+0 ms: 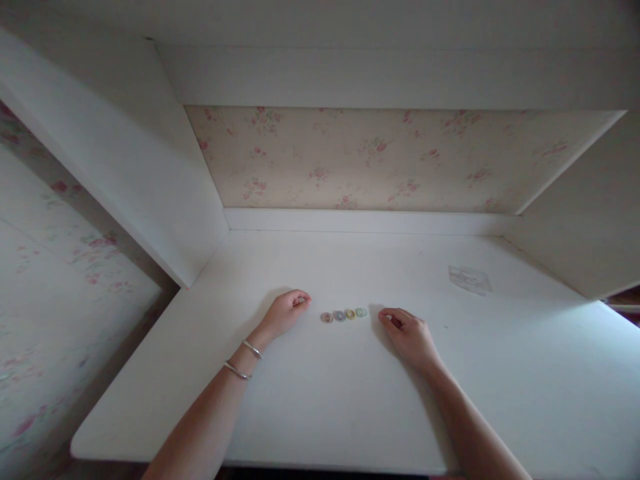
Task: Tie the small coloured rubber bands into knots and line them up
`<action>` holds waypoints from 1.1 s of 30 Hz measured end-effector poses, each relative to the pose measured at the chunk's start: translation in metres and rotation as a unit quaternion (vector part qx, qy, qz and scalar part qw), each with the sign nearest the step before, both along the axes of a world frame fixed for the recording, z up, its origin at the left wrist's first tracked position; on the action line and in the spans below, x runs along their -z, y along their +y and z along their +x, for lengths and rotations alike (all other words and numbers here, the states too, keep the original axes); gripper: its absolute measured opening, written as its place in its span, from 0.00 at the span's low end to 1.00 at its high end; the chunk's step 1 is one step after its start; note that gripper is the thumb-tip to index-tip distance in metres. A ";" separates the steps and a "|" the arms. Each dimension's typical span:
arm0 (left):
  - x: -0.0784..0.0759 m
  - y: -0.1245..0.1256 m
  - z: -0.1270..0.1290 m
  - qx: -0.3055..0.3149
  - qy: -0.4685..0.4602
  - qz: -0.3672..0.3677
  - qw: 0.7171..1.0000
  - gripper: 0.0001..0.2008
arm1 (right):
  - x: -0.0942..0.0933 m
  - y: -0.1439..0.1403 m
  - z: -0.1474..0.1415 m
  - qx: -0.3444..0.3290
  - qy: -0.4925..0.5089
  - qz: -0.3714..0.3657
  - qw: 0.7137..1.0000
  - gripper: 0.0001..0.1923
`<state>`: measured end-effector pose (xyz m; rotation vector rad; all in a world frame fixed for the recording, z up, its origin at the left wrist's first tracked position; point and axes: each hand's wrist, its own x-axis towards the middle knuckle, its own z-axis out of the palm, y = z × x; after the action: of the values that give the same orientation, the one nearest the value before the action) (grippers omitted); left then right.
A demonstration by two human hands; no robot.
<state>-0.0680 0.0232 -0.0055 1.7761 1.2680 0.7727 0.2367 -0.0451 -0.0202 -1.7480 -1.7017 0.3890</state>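
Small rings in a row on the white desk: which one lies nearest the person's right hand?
The greenish ring at the row's right end; the other three lie further left, toward the left hand.

Both forearms bare, no sleeves in view; left hand side has two thin silver bangles at the wrist, one plain band above the other; right hand and wrist carry no jewellery.
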 end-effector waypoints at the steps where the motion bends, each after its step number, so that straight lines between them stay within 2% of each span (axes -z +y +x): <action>1: 0.000 0.000 0.000 0.000 0.000 0.000 1.000 0.13 | 0.000 0.000 0.000 -0.002 0.000 -0.001 1.000 0.18; 33: -0.002 -0.002 0.002 -0.004 0.004 -0.004 1.000 0.14 | -0.006 -0.002 -0.003 -0.018 -0.017 -0.006 1.000 0.19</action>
<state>-0.0663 0.0216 -0.0039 1.7705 1.2828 0.7640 0.2336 -0.0474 -0.0140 -1.7449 -1.7593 0.3891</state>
